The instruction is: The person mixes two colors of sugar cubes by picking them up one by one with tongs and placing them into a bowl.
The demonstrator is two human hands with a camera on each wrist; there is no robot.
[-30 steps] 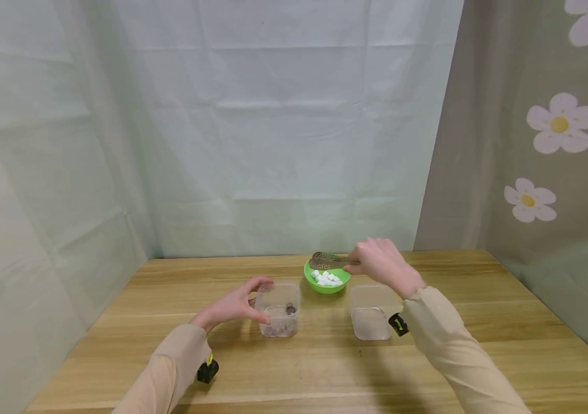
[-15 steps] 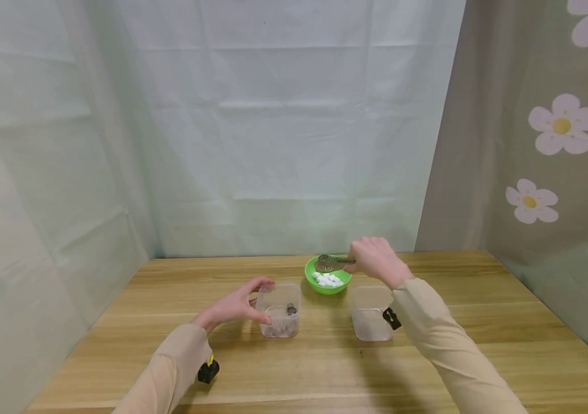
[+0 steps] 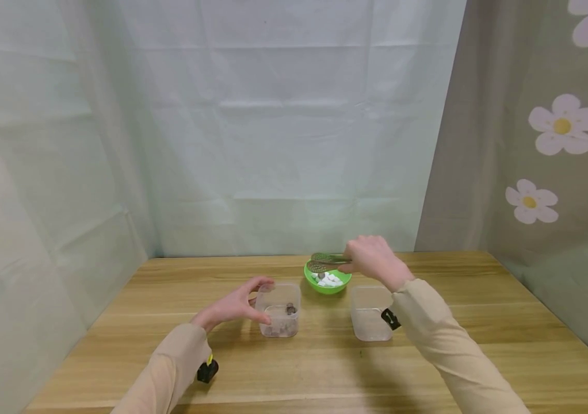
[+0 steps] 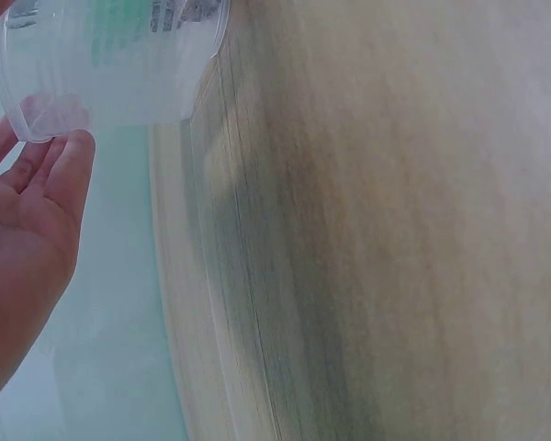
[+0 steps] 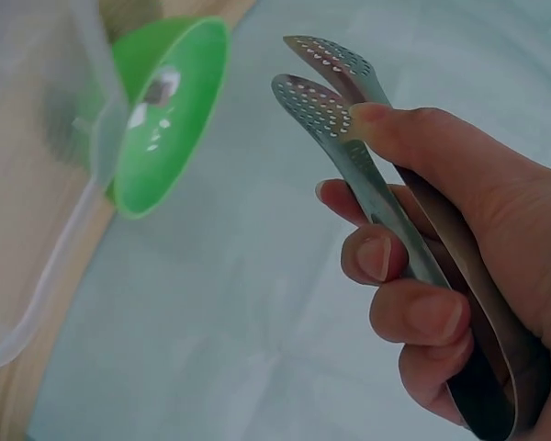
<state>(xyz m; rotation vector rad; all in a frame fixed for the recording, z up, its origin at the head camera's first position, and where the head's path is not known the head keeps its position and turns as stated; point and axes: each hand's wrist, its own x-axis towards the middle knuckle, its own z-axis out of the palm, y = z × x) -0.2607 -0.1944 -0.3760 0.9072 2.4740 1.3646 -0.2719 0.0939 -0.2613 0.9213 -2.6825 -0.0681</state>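
Observation:
My left hand (image 3: 234, 305) holds a clear plastic container (image 3: 279, 330) at its left side, thumb in front and fingers behind. Several small dark lumps (image 3: 291, 309) lie inside. In my right hand (image 3: 375, 260) is a pair of metal tongs (image 5: 317, 106) with perforated heads, which stand apart above the green bowl (image 3: 327, 290). White cube-like pieces (image 3: 332, 280) fill the bowl's bottom, and one dark lump (image 3: 321, 276) lies on them. Nothing shows between the tong heads in the right wrist view.
A second clear container (image 3: 371, 332) stands in front of the bowl, to the right, partly under my right forearm. The wooden table (image 3: 294, 374) ends at a pale cloth backdrop (image 3: 283, 144). A black strap device (image 3: 207, 371) hangs at my left wrist.
Over the bowl, the tongs' heads came together and have now spread apart. A dark lump now shows on the white pieces. My right hand shifted slightly left; the left stayed still.

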